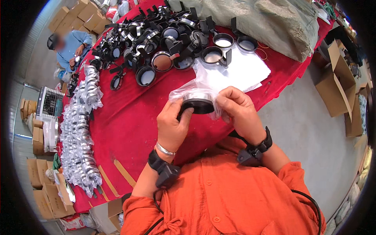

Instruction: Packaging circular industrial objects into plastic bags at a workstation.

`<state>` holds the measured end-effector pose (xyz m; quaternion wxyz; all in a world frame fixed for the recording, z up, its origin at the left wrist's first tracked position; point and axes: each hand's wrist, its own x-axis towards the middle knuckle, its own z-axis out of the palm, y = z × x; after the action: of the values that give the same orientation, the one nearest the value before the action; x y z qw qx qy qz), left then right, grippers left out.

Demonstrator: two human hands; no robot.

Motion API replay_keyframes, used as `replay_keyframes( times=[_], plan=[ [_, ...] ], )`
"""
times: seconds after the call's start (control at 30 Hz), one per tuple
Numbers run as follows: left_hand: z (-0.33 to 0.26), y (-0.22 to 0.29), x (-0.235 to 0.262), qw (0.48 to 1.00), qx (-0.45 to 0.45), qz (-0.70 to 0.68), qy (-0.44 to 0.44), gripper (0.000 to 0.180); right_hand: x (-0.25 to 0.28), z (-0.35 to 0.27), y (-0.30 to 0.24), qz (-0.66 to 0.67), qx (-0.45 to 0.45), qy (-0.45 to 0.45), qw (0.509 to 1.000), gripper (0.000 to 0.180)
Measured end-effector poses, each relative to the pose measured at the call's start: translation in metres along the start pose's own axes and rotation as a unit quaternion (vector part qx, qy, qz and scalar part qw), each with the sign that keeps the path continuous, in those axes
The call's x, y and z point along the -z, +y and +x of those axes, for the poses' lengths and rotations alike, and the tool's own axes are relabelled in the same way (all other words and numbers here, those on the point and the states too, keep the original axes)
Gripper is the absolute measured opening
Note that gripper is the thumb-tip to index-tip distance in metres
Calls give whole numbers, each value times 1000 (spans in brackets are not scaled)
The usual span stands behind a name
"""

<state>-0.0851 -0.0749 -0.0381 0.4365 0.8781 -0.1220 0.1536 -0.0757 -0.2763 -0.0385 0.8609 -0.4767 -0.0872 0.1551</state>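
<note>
Above the near edge of the red-covered table, my left hand [172, 126] is closed on a round black-and-silver piece [199, 105], thumb against its dark side. A thin clear plastic bag [188, 89] covers the piece's far, silver side. On the right of it, my right hand [243, 116] pinches the bag's edge between thumb and fingers. Whether a handle sits inside the bag is hidden. Just beyond my hands lie white sheets [244, 70], with a few round black-handled pieces such as one black-rimmed piece [212, 55] resting on or beside them.
A heap of similar black-handled pieces [162, 61] covers the table's far side. Bagged pieces [80, 133] line its left edge. A grey-green sack [270, 23] lies at the far right. Cardboard boxes [335, 84] stand on the right-hand floor. Another person [72, 47] works at far left.
</note>
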Motion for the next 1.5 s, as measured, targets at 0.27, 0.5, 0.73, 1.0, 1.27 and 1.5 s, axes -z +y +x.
replay_keyframes(
  times=[0.27, 0.5, 0.73, 1.0, 1.27, 1.5],
  plan=[
    [13, 10, -12, 999, -20, 34, 28, 23, -21, -13, 36, -521, 214, -202, 801, 18],
    [10, -40, 16, 983, 109, -111, 98, 19, -15, -16, 31, -353, 345, -320, 809, 19],
    [-3, -1, 7, 999, -17, -8, 28, 29, -5, 12, 7, -266, 166, 2, 949, 31],
    [-22, -20, 44, 960, 211, -142, 114, 23, 2, 15, 12, -230, 69, 61, 969, 9],
    [-20, 18, 28, 992, -14, 118, -38, 41, -28, 17, 28, -397, 327, -17, 858, 30],
    [-23, -46, 85, 972, 11, 228, 58, 21, -41, 22, 34, -396, 193, -112, 891, 36]
  ],
)
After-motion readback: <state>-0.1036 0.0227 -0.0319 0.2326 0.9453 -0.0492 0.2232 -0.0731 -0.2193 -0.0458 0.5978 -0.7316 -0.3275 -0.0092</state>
